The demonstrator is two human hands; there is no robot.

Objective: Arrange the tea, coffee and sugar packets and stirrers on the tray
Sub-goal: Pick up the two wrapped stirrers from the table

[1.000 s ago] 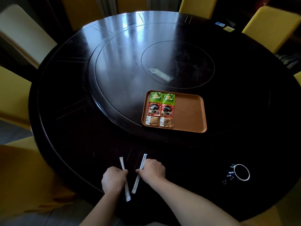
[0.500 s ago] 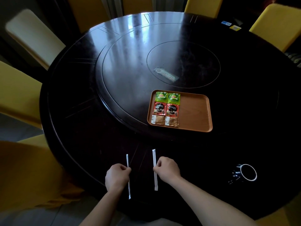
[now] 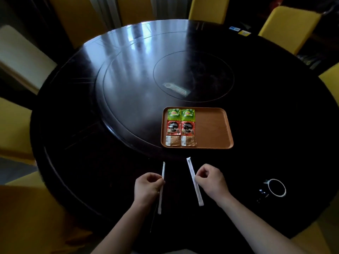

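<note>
Both hands are now lifting wrapped stirrers, seemingly clear of the table: left hand [image 3: 147, 186] pinching the left stirrer [image 3: 161, 187], right hand [image 3: 211, 182] pinching the right stirrer [image 3: 194, 181], advancing toward the tray [image 3: 212, 128] where the packets [image 3: 180, 127] are filling the left side.

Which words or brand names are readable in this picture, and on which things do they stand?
"Lipton": two green tea packets on the orange tray.
"NESCAFE": two red coffee packets, blurred.
Brown sugar packets: print unreadable.
White wrapped stirrers: no text visible.
</note>
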